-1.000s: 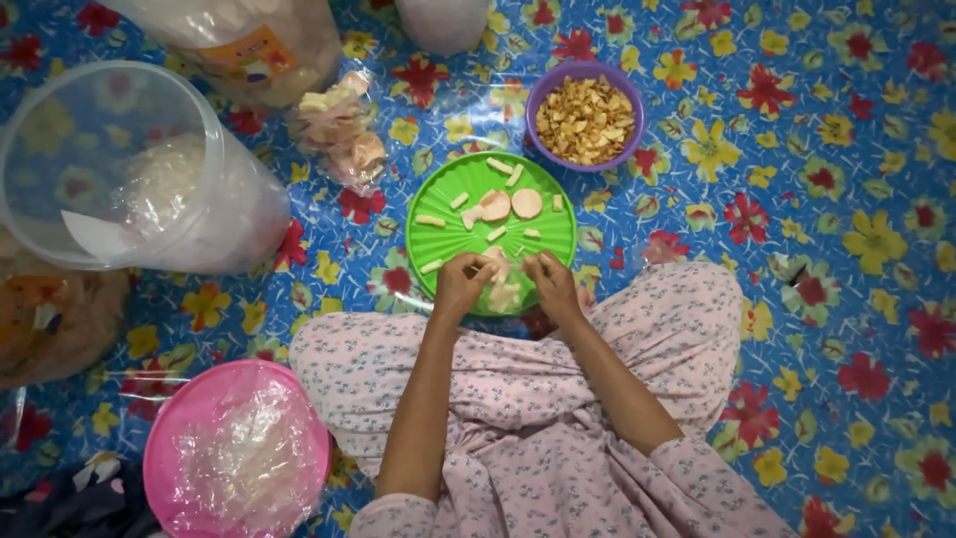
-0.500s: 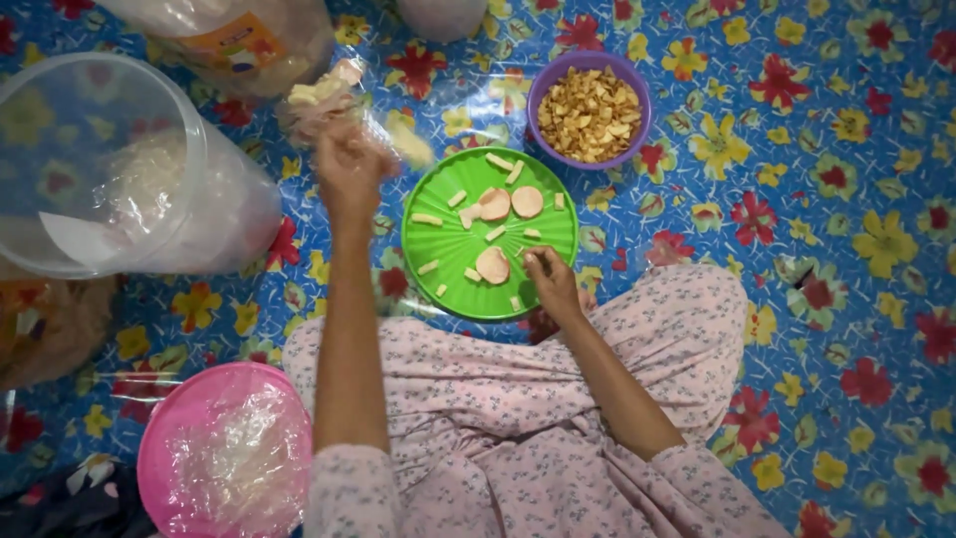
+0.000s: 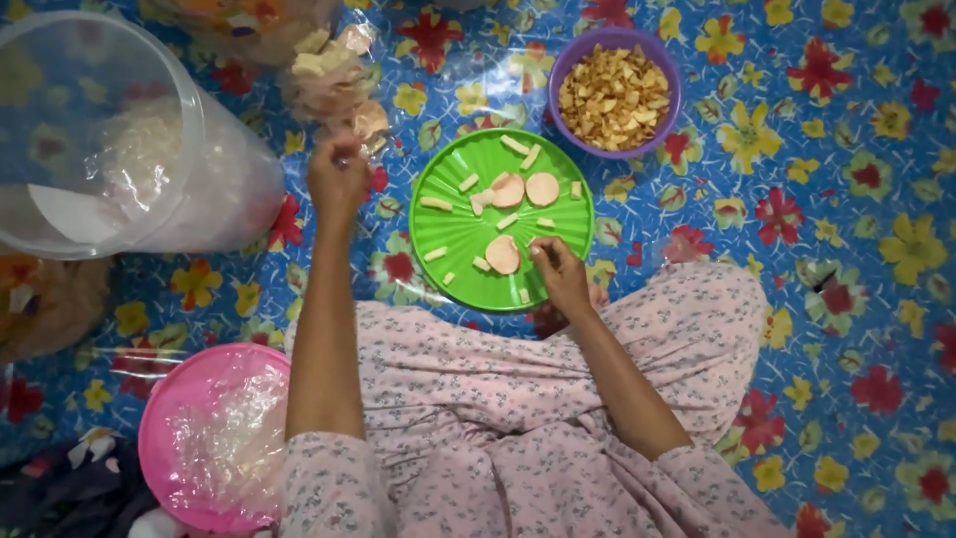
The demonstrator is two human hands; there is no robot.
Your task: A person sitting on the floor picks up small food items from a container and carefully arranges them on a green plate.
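A round green plate (image 3: 458,239) lies on the flowered mat in front of my lap, with pale round slices and several small cut strips on it. My right hand (image 3: 560,276) rests on the plate's near right part, fingertips pinched on a small strip. My left hand (image 3: 339,179) is stretched out to the left of the plate, fingers bunched at the mouth of a clear plastic bag of pale chunks (image 3: 334,70). Whether it holds a piece is hidden by the fingers.
A purple bowl of cut yellow pieces (image 3: 614,90) stands behind the plate. A big clear plastic tub (image 3: 100,139) lies on its side at the left. A pink bowl lined with plastic (image 3: 214,433) sits by my left knee. The blue flowered mat (image 3: 846,199) covers the floor.
My left hand left the plate's near edge and reached up to the bag at the left, then drew back slightly. The right hand stayed on the plate.
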